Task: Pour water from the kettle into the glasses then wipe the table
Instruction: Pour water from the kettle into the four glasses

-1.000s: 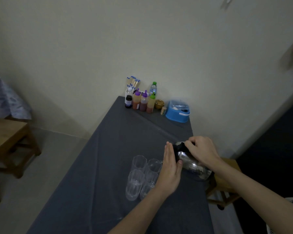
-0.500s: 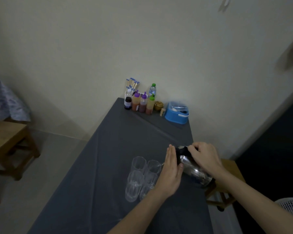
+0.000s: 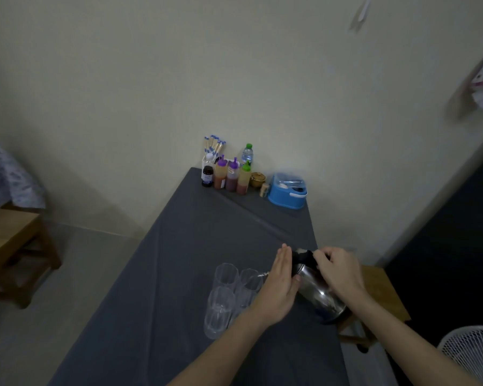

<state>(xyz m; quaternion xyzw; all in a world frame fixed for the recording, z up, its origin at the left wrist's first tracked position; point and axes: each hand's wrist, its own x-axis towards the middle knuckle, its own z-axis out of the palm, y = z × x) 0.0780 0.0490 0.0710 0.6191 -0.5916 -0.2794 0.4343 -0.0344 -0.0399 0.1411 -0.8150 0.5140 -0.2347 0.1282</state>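
The long surface [image 3: 179,274] under its grey cloth carried four clustered glasses [image 3: 229,293] near its right edge, with the steel kettle [image 3: 315,291] tilted toward them, spout at the far right glass. A thin stream might miss that narrow rim, or the kettle, overhanging the edge, might slip. The right hand [image 3: 340,271] was clamped on the kettle's black top; the left hand [image 3: 276,288] lay flat and open against its side.

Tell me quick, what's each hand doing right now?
Left hand: open, flat against the kettle.
Right hand: closed on the kettle, tilting it toward the glasses.
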